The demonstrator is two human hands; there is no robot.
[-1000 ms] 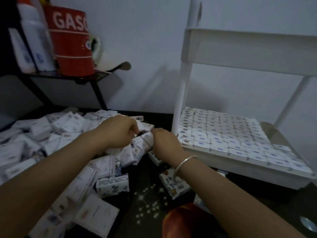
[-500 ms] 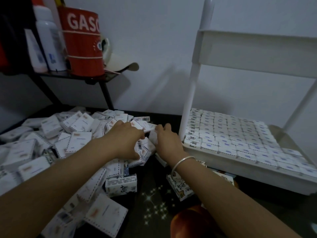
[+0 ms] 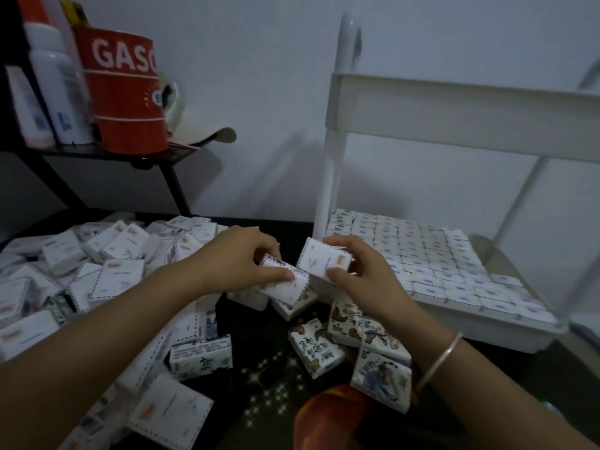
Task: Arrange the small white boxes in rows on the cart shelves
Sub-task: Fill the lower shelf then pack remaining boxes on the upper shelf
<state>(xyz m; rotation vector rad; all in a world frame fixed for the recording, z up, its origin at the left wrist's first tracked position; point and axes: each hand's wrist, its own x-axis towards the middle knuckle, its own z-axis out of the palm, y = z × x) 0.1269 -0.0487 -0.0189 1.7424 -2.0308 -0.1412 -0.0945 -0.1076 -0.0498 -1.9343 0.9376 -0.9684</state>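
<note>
A big heap of small white boxes (image 3: 107, 274) covers the dark floor at the left and centre. My left hand (image 3: 233, 258) grips one white box (image 3: 287, 284), lifted just above the heap. My right hand (image 3: 363, 271), with a silver bangle on its wrist, holds a second white box (image 3: 323, 259) beside the first, the two boxes nearly touching. To the right stands the white cart (image 3: 328, 177). Its lower shelf (image 3: 506, 332) is filled with neat rows of white boxes (image 3: 431, 254). The upper shelf (image 3: 454, 115) shows only its side wall.
Loose boxes with printed pictures (image 3: 380, 371) lie under my right wrist. A black rack (image 3: 168, 177) at the upper left carries a red can (image 3: 126, 92), white bottles (image 3: 55, 89) and a cap (image 3: 201, 131). A pale wall runs behind, and an orange-red object (image 3: 328, 420) sits at the bottom.
Both hands have come up out of the heap, each now holding a white box clear of the pile. The view has shifted slightly toward the cart.
</note>
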